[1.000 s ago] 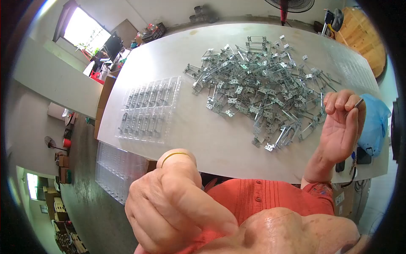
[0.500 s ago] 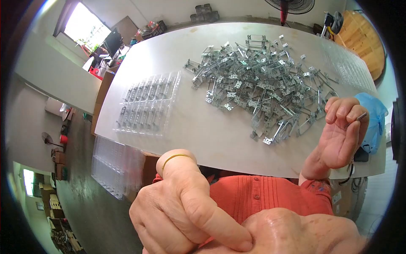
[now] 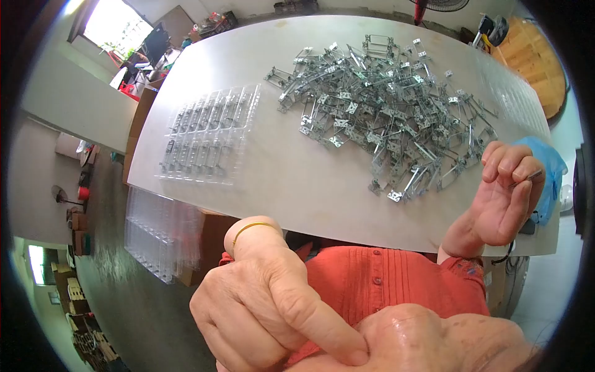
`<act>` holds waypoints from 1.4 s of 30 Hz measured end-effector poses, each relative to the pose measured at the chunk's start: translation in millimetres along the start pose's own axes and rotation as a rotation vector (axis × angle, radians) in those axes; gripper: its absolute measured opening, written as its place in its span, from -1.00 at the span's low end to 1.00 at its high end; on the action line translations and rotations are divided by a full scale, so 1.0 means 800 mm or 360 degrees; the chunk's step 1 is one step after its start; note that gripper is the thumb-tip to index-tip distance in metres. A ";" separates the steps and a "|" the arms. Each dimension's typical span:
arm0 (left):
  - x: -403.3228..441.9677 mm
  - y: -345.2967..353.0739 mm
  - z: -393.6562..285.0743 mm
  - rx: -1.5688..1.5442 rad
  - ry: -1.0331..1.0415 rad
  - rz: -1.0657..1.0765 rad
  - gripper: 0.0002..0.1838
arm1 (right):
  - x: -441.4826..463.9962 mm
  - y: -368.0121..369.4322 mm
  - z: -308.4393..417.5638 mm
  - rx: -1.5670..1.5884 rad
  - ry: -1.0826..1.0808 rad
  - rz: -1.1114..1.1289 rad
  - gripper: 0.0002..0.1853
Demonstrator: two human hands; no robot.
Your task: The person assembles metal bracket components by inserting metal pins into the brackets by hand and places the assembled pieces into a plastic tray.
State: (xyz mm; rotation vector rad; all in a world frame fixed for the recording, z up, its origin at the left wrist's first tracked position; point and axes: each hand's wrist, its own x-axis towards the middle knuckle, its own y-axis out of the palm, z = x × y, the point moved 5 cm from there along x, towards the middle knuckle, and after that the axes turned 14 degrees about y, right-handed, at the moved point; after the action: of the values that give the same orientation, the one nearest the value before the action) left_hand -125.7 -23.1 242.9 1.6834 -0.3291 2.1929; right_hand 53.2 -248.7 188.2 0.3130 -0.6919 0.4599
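My left hand [image 3: 266,304], with a thin gold-coloured bracelet [image 3: 251,228] at its wrist, is raised close to the camera. One fingertip presses against my face and the other fingers are curled under, so whatever they may hold is hidden. At the right, above the table's near edge, my right hand [image 3: 505,195] is pinching a short thin metal rod [image 3: 527,178] between thumb and fingers. Beyond that hand, a large heap of metal brackets with wire rods [image 3: 378,105] lies on the white table [image 3: 297,192].
A clear plastic tray [image 3: 207,136] holding rows of metal parts sits on the table's left. More clear trays [image 3: 161,232] are stacked below the left edge, beside a cardboard box [image 3: 214,239]. A blue plastic bag [image 3: 548,186] and clear trays [image 3: 514,87] are at the right.
The view has shifted slightly, so the table and heap appear a little higher and further left. Both hands keep nearly the same pose, the right still pinching the rod.
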 end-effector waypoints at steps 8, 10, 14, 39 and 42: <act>-0.039 -0.043 0.012 0.0203 -0.0516 0.0104 -0.58 | 0.012 -0.006 -0.017 -0.0100 0.0070 0.0203 -0.76; -0.061 -0.073 0.017 0.0475 -0.0737 0.0137 -0.60 | 0.013 -0.014 -0.022 -0.0119 0.0069 0.0213 -0.77; -0.120 -0.139 0.040 0.1386 -0.1145 -0.0294 -0.78 | 0.018 -0.022 -0.032 -0.0140 0.0085 0.0203 -0.76; -0.292 -0.401 0.054 0.2992 -0.1994 0.0980 -0.80 | 0.029 0.001 -0.085 -0.0168 0.0339 -0.0022 -0.82; -0.298 -0.429 0.056 0.3020 -0.2022 0.1081 -0.78 | 0.029 0.004 -0.086 -0.0180 0.0382 -0.0020 -0.82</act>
State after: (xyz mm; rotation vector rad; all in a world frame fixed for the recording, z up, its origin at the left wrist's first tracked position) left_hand 110.5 238.5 14.4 4.1385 1.6703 0.7373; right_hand 104.1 -210.4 154.1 0.1518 -0.4797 0.4363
